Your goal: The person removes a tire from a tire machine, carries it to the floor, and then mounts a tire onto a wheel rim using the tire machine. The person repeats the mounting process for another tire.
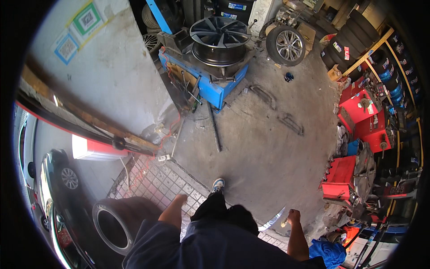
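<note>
Hands [181,198] [294,216] apart, tyre [138,214] at left

Small pale-yellow thing [284,222] at my right hand [294,217], poking out just left of and below my closed fingers. Irregular outline, longer than wide, tilted. Seen against the grey floor [251,179], right of my body. Too small and blurred to identify.

Remotely I logged stained grey floor [264,170], on it blue machine [212,93], long dark bar [214,127], small blue object [289,77].
</note>
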